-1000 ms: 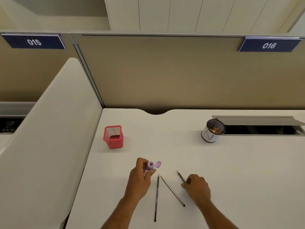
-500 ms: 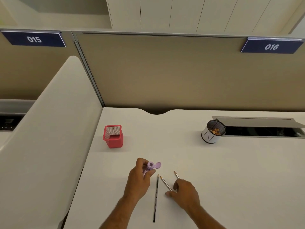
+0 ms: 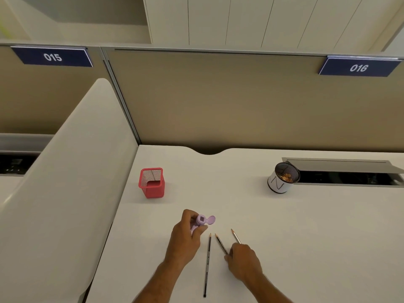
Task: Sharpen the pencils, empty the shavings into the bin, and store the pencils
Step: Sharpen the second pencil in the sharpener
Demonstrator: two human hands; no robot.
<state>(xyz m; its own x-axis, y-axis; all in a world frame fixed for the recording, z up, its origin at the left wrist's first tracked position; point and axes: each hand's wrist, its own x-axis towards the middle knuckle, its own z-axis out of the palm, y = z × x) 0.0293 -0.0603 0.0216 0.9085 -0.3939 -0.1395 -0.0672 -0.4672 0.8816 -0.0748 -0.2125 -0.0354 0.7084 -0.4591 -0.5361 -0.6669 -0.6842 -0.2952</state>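
Divider (image 3: pixel 65 171): pale curved panel along the worktop's left edge, at about 9 o'clock from the hands.
Worktop (image 3: pixel 306 237): white and bare apart from the few things named here.
Red mesh holder (image 3: pixel 152 182): upright at roughly 11 o'clock from the left hand, well apart from it; nothing shows inside.
Left hand (image 3: pixel 185 237): its fingers (image 3: pixel 202 229) are wrapped round the lilac sharpener (image 3: pixel 201 220), which sits at the top of the fist with its round lid flipped open to the right (the square opening faces the camera).
Dark pencil (image 3: pixel 207 265): lies alone on the worktop between the two hands, point towards 12 o'clock, touched by neither hand.
Second pencil (image 3: pixel 220 242): just right of the dark one, point towards 11 o'clock; its rear end runs under the right hand.
Third pencil (image 3: pixel 236 236): a little further right, also pointing towards 11 o'clock, its rear end hidden by the same hand.
Right hand (image 3: pixel 243 262): knuckles up, low over the worktop, its fingers curled on the rear ends of those two pencils; whether it pinches one or both I cannot tell.
Bin (image 3: pixel 282 178): white cylindrical can at about 1 o'clock from the right hand, well apart, with brownish shavings inside.
Cable hatch (image 3: pixel 349 171): open slot in the worktop just right of the bin.
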